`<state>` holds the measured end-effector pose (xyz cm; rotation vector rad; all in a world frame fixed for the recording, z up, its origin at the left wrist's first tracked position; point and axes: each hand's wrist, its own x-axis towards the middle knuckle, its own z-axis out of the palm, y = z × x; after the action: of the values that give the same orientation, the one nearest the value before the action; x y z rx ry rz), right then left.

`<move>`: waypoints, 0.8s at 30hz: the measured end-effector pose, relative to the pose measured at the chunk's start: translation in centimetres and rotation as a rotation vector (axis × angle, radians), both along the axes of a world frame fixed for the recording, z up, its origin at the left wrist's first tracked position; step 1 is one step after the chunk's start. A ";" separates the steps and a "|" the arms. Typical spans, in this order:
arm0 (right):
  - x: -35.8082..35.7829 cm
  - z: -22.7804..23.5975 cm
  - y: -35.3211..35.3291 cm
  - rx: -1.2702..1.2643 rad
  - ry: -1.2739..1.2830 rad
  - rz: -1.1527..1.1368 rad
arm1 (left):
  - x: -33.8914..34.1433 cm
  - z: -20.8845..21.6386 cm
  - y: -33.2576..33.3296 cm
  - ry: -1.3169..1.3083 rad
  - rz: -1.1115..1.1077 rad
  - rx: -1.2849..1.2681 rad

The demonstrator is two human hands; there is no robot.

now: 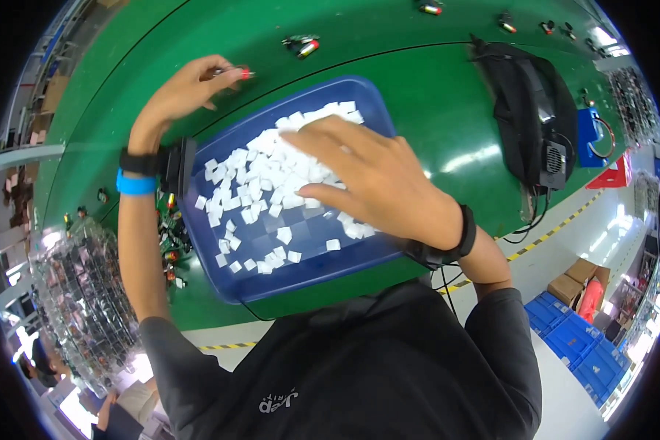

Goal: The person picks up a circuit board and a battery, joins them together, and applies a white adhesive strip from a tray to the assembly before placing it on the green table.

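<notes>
My left hand is beyond the far left edge of a blue plastic tray. Its fingers are closed on a small part with a red end; the rest of that part is mostly hidden in the grip. Over the tray hovers my right hand, slightly blurred, its fingers stretched and the thumb apart, with nothing seen in it. Beneath and around it lie many small white square pieces, heaped toward the far side and scattered nearer me.
Small parts with red and yellow ends lie on the green table past the tray. More are piled by its left side. A black bag with cables stands at right. Blue crates are on the floor.
</notes>
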<state>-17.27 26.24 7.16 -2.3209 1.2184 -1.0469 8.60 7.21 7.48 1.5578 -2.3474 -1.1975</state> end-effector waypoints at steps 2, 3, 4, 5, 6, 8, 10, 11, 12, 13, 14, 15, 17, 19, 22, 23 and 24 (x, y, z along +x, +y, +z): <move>-0.4 -1.3 -0.3 -0.016 0.014 0.093 | 0.6 -3.2 -3.7 -0.544 -0.209 -0.449; -0.6 -1.3 -0.6 -0.024 0.031 0.078 | -0.3 -4.8 -5.1 -0.526 -0.217 -0.464; -0.7 -1.4 -0.6 -0.005 0.046 0.107 | -1.8 -6.0 -5.5 -0.407 -0.176 -0.750; -0.5 -1.4 -0.5 0.014 0.055 0.151 | -2.9 -6.8 -5.6 -0.288 -0.114 -1.028; -0.3 -1.4 -0.2 0.035 0.064 0.199 | -4.5 -7.3 -6.4 -0.304 -0.125 -0.928; -0.4 -1.7 -0.4 0.034 0.060 0.214 | -7.1 -7.5 -7.2 -0.316 -0.110 -0.837; -0.5 -2.0 -0.5 0.050 0.022 0.197 | -9.1 -7.2 -7.1 -0.348 -0.283 -0.577; -0.4 -1.9 -0.7 0.051 0.022 0.203 | -9.2 -6.8 -6.8 -0.349 -0.278 -0.575; -0.4 -2.0 -0.9 0.034 0.020 0.200 | -9.2 -5.8 -6.0 -0.277 -0.255 -0.512; -0.4 -2.0 -1.0 0.018 0.016 0.198 | -9.0 -4.8 -5.1 -0.207 -0.231 -0.448; -0.2 -1.9 -1.1 -0.003 0.008 0.210 | -8.2 -3.7 -3.9 -0.145 -0.193 -0.387; -0.3 -1.7 -1.2 0.000 0.000 0.223 | -7.7 -3.0 -2.7 0.024 -0.171 -0.344; -0.3 -0.9 -1.1 0.053 -0.154 0.084 | -6.9 -0.2 1.1 0.235 -0.142 -0.355; 0.0 -0.6 -1.0 0.097 -0.269 0.010 | -7.6 2.4 5.6 0.374 -0.118 -0.423; 0.3 -0.3 -0.9 0.205 -0.550 -0.170 | -6.2 3.2 11.0 0.400 -0.109 -0.454; 0.3 -0.5 -0.9 0.216 -0.544 -0.139 | -5.6 3.1 12.0 0.363 -0.144 -0.466; 0.4 -0.4 -0.6 0.230 -0.532 -0.097 | -4.9 3.5 13.3 0.342 -0.128 -0.466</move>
<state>-16.85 25.63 6.76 -1.6739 1.1631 -1.3622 3.67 20.50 10.94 0.9834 -2.2970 -0.7756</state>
